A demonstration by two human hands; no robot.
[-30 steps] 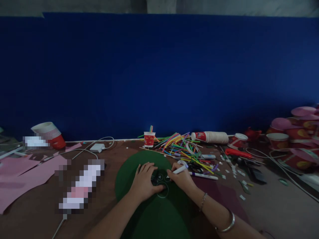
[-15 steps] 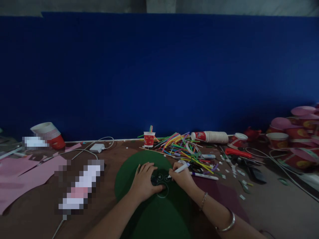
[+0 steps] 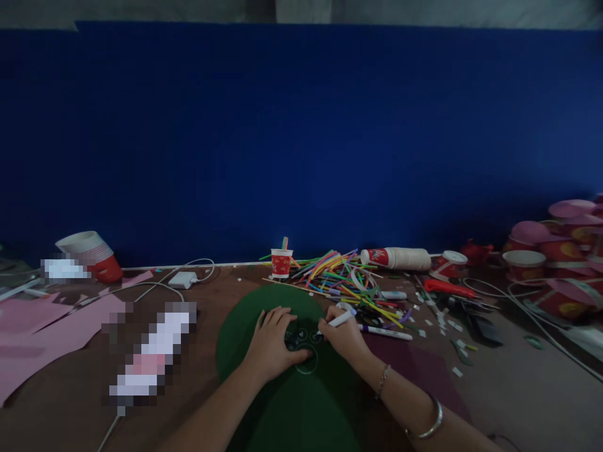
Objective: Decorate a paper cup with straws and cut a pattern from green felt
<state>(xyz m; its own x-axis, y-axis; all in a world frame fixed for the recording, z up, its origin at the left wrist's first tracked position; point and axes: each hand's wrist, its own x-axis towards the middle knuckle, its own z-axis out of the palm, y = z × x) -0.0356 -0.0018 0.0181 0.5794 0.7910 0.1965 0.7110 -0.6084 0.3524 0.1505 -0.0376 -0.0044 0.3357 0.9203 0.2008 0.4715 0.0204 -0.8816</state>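
A dark green sheet of paper (image 3: 264, 414) with a rounded far edge lies in front of me. My left hand (image 3: 276, 342) rests on it, fingers stretched out and thumb apart. My right hand (image 3: 342, 333) grips a white marker (image 3: 342, 318), its tip hidden by the fingers close to the sheet. Pale outlines show between my hands: a larger circle (image 3: 306, 359) by my left thumb and smaller circles with little shapes inside. Something dark beside my left fingers is too dim to make out.
Colourful pipe cleaners or strips (image 3: 330, 270) lie heaped behind my right hand, with a purple-and-white marker (image 3: 386, 333) near. A red paper cup (image 3: 281, 263), a stack of cups (image 3: 400, 258), red-handled tool (image 3: 450, 289), pink paper (image 3: 61, 348) and decorated cups (image 3: 565, 270) surround the sheet.
The view has shifted very slightly. Both hands keep nearly the same places, and the right hand with the marker has moved only a touch.
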